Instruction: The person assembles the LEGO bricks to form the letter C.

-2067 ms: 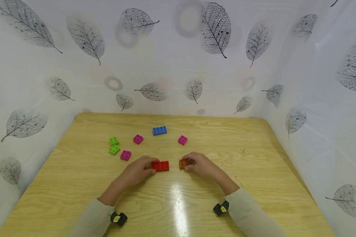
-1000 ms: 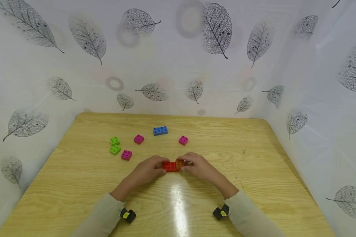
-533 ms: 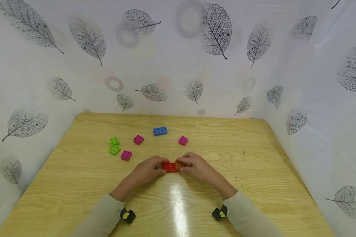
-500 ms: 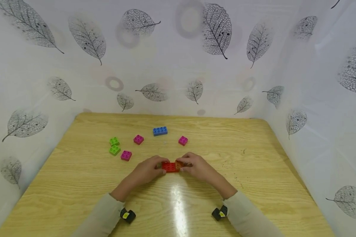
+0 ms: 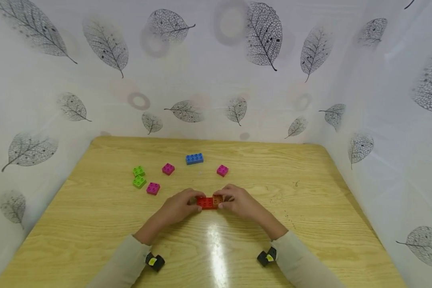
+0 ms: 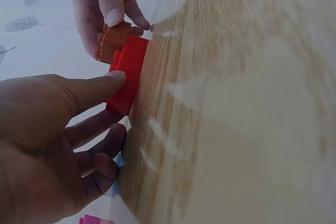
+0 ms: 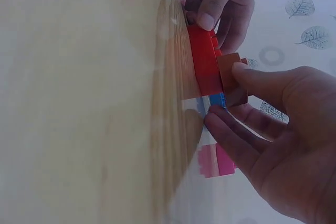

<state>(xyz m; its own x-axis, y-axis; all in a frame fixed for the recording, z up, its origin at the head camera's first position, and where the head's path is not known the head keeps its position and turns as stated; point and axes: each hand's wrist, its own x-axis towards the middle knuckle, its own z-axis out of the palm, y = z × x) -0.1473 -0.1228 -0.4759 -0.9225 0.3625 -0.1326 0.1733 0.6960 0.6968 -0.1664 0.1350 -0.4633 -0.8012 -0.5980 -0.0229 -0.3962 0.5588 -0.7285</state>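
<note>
A long red toy building brick [image 5: 205, 203] lies on the wooden table, its left end pinched between thumb and fingers of my left hand [image 5: 178, 207]. On top of its right end sits a small orange brick [image 5: 217, 200], which my right hand [image 5: 240, 201] pinches from the right. The left wrist view shows the left thumb on the side of the red brick [image 6: 128, 80], with the orange brick [image 6: 113, 43] above its far end. In the right wrist view, the right thumb presses the side of the orange brick [image 7: 231, 74].
Behind the hands lie a blue brick [image 5: 194, 159] and a magenta brick [image 5: 222, 170]. To the left are two more magenta bricks [image 5: 168, 169] and two lime green bricks [image 5: 139, 182]. A leaf-patterned white sheet [image 5: 209, 80] rises at the table's back and sides.
The left hand has moved right with the red brick, and the right hand has brought the orange brick left onto its right end. Over the last second both hands have stayed nearly still.
</note>
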